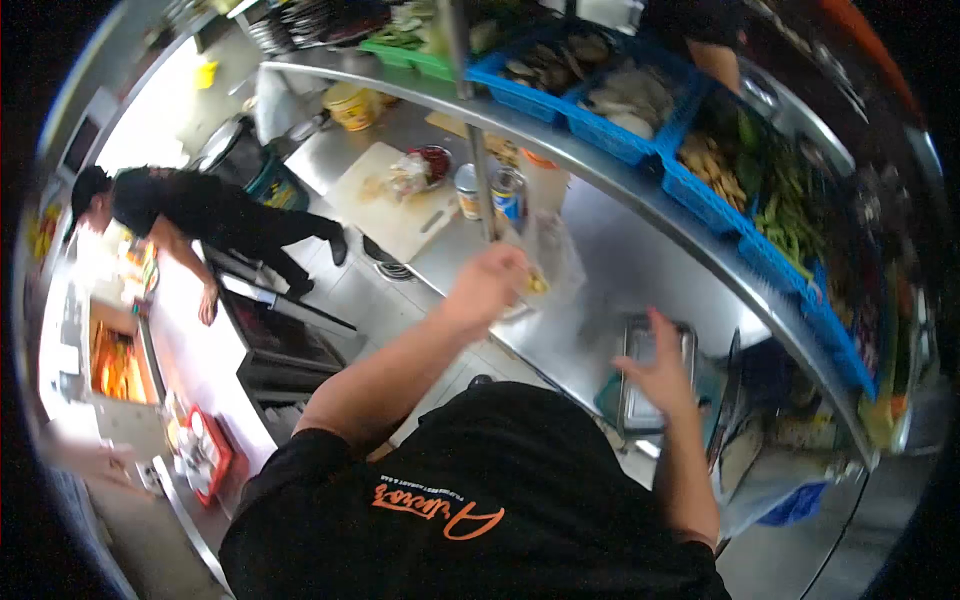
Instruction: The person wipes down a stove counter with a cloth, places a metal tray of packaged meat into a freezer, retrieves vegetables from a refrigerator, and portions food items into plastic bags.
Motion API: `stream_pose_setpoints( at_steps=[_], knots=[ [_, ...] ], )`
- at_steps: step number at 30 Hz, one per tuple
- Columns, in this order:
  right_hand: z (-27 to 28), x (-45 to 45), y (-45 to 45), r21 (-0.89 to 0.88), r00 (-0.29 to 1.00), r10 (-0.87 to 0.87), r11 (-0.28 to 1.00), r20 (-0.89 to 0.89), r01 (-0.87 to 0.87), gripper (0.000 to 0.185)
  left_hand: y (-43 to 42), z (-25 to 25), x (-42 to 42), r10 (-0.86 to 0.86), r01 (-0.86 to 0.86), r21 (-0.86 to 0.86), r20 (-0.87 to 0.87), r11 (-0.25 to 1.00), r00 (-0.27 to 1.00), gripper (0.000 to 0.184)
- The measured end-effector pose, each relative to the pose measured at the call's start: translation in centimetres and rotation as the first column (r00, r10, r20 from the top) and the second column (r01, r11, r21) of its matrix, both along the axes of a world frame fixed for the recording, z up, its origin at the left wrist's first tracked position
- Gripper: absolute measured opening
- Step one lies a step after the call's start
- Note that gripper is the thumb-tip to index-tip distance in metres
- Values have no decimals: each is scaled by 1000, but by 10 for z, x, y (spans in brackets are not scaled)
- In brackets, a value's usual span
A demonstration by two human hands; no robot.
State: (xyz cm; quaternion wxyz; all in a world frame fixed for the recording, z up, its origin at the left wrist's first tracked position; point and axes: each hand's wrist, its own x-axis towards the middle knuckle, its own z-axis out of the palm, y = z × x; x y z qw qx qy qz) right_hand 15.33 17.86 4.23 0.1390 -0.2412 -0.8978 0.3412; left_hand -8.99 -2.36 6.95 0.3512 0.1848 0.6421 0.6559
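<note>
My left hand (490,285) is closed, its fingers pinched together at the edge of a clear plastic bag (560,260). Small yellow pieces (537,283) show beside the fingertips, at the bag's lower part. My right hand (662,372) is open, thumb and fingers spread, and holds nothing. It hovers over a rectangular metal tray (640,405) near the counter's front edge. Motion blurs both hands slightly. Behind the bag stand an opened can with a blue label (508,200), a second can (467,192) and a pale plastic container (541,185).
A white cutting board (375,215) carries a knife (432,221) and a bagged item (408,175). Above the steel counter (620,260) runs a shelf with blue baskets (615,135) of vegetables. A post (480,180) rises by the cans. At left, a co-worker (190,205) leans on another counter.
</note>
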Motion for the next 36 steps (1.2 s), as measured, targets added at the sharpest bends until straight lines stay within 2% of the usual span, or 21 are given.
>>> stream_pose_setpoints(
  at_steps=[2, 3, 4, 5, 6, 7, 8, 9, 11, 13, 15, 16, 20, 23, 24, 26, 27, 29, 30, 32, 36],
  knots=[
    [-4, -55, -29, 55, 962, 197, 980, -190, -190, 97, 12, -7, 33, -155, 128, -157, -168, 979, 974, 4],
    [-10, -78, -41, 75, 914, 274, 962, -299, -263, 102, 13, -10, 50, -216, 194, -102, -283, 976, 935, 6],
    [-47, -102, -47, -48, 890, 297, 942, -347, -333, 95, 12, -12, 64, -265, 263, -61, -401, 963, 877, 8],
    [-70, -119, -55, -391, 871, 246, 818, -426, -422, 83, 9, -9, 76, -254, 244, -78, -403, 967, 879, 8],
    [-93, -136, -63, -672, 871, 125, 588, -475, -450, 70, 6, -5, 85, -244, 222, -102, -399, 970, 884, 9],
    [-98, -145, -70, -910, 908, -65, 41, -413, -412, 53, 1, -10, 86, -217, 204, -74, -370, 976, 903, 9],
    [-96, -138, -69, -746, 877, 97, 488, -470, -453, 40, -10, -18, 82, -190, 184, -49, -340, 982, 921, 9],
    [-91, -129, -65, -379, 845, 267, 802, -463, -461, 31, -22, -22, 77, -161, 162, -23, -313, 987, 936, 10],
    [-81, -129, -56, -488, 965, 21, 860, -263, -151, 16, -55, -11, 77, -108, 94, -68, -256, 993, 961, 15],
    [-89, -138, -30, -123, 898, 58, 985, -436, -123, 14, -87, -12, 82, -61, 32, -160, -181, 987, 982, 22],
    [-55, -160, -47, -544, 906, -124, 829, -405, -130, 7, -126, -24, 81, -8, -23, -300, -102, 954, 995, 31],
    [-20, -165, -71, -461, 914, -7, 865, -406, -199, 8, -144, -35, 78, -19, 4, -332, -43, 943, 999, 50],
    [50, -187, -148, -265, 789, 389, 792, -475, -550, 10, -174, -54, 70, 33, -148, -264, -394, 953, 918, 87],
    [81, -197, -195, -321, 654, 596, 575, -465, -753, 17, -176, -31, 48, 100, -231, -95, -700, 968, 707, 109],
    [86, -204, -210, -219, 505, 699, 462, -507, -859, 17, -177, -25, 41, 134, -245, -26, -779, 969, 613, 113],
    [99, -223, -242, -7, 165, 829, 191, -535, -982, 18, -185, -36, 16, 249, -222, 155, -832, 962, 495, 118],
    [108, -230, -259, -74, 186, 827, 174, -530, -982, 19, -193, -41, 4, 305, -201, 239, -849, 950, 433, 121],
    [130, -239, -291, -209, 231, 821, 139, -522, -968, 20, -240, -1, -10, 206, -206, 107, -809, 973, 551, 117],
    [137, -246, -306, -210, 258, 837, 175, -482, -962, 20, -256, 0, -14, 276, -279, 141, -798, 950, 535, 112],
    [141, -257, -346, -204, 237, 838, 154, -492, -967, 18, -285, -10, -28, 306, -338, 170, -862, 926, 405, 95],
    [145, -282, -407, -160, 69, 865, -13, -497, -987, 18, -327, -22, -37, 452, -313, 344, -796, 885, 403, 83]
  ],
)
